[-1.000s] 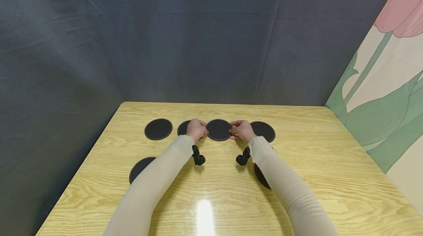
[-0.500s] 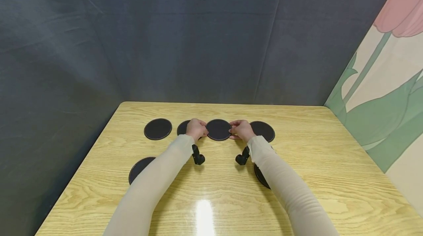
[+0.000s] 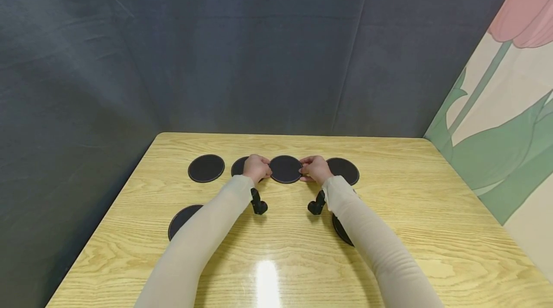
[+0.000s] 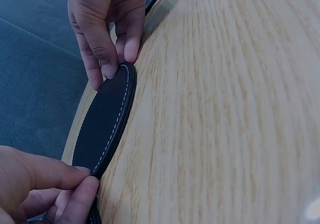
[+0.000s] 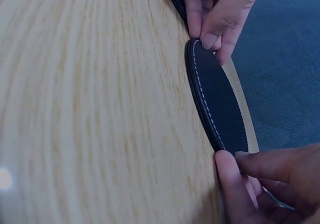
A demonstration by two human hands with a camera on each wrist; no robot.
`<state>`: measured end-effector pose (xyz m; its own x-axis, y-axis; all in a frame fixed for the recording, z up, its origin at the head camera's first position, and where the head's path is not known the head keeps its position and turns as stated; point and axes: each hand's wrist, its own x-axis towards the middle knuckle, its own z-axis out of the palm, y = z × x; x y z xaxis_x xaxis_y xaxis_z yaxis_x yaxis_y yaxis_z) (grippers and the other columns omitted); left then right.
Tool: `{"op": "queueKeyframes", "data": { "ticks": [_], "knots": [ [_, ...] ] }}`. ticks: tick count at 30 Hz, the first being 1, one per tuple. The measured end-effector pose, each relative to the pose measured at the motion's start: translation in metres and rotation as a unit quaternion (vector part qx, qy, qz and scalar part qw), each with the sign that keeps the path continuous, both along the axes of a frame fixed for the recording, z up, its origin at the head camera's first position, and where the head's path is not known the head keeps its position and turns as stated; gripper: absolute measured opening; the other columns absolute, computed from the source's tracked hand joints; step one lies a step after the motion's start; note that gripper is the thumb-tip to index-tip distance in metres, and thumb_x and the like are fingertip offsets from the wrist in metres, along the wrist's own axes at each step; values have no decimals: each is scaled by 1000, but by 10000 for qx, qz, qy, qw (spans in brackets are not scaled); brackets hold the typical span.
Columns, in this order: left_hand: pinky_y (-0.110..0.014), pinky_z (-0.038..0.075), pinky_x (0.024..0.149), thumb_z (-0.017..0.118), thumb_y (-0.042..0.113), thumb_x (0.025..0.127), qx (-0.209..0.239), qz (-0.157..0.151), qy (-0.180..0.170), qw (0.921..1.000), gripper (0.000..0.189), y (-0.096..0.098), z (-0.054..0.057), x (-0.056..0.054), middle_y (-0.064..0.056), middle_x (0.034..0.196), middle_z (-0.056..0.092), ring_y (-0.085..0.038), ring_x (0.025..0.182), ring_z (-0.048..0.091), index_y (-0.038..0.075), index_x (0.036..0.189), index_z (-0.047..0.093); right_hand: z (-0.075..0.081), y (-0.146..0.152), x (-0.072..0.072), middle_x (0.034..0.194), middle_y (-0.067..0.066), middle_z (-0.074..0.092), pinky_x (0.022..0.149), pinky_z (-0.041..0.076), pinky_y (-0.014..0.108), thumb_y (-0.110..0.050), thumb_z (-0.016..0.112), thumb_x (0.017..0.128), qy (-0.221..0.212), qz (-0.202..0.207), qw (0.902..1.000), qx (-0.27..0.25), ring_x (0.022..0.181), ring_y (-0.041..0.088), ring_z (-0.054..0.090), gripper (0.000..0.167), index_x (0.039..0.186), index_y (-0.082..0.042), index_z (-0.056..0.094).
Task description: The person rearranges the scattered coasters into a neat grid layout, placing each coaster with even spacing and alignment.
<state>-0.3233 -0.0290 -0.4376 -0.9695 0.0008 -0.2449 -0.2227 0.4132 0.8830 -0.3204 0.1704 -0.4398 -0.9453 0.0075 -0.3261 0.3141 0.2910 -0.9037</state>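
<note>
A round black leather coaster point(image 3: 286, 170) with pale stitching near its rim lies toward the back of the table, between the two hands. My left hand point(image 3: 257, 168) pinches its left edge between thumb and fingers. At the opposite edge, my right hand point(image 3: 317, 170) pinches it the same way. Both wrist views show a layered, thick side on this coaster point(image 4: 107, 119). Another black coaster point(image 3: 238, 166) is partly covered by the left hand. One more coaster point(image 3: 344, 171) sits just beyond the right hand, which overlaps its left part.
The wood-grain table point(image 3: 276, 236) also bears a coaster point(image 3: 206, 168) at back left. Nearer, the sleeves partly hide a front-left coaster point(image 3: 182, 220) and a front-right one point(image 3: 341, 232). A dark curtain point(image 3: 259, 58) hangs behind the table; a flower-painted wall point(image 3: 505, 121) stands right.
</note>
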Motion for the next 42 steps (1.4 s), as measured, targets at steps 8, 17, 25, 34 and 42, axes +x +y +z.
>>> {"op": "queueKeyframes", "data": {
  "ticks": [8,17,25,34,42],
  "knots": [
    [-24,51,55,64,-11,80,28,-52,15,10000,41,-2,1,2,-17,109,70,-16,68,64,2,119,68,2,-1,2,121,16,50,60,58,22,7,59,92,22,22,10000,53,66,11,61,41,132,1,54],
    [-25,56,59,64,-11,80,43,-9,-46,10000,41,-1,-1,-1,-16,109,70,-20,77,69,2,118,68,3,0,2,120,16,50,62,58,23,7,59,92,-13,32,10000,59,67,12,61,41,132,1,54],
    [-24,51,54,64,-11,80,53,-65,-56,9999,42,-1,-2,-2,-16,111,69,-16,69,64,2,119,68,2,-1,0,119,15,52,60,58,23,6,60,91,-36,18,9999,94,66,11,62,41,131,0,55],
    [-23,51,54,64,-12,80,91,-73,-77,9999,42,-2,-1,-2,-17,115,68,-16,69,63,2,120,67,3,-1,2,117,14,51,60,58,23,6,59,91,-30,15,9999,97,64,11,62,41,131,0,55],
    [-26,57,63,63,-11,81,194,-117,-109,9997,42,-2,-2,-2,-17,118,66,-23,85,69,1,121,66,2,1,1,111,12,51,61,58,22,7,60,91,7,91,9999,72,65,10,62,41,131,2,55]
  ]
}}
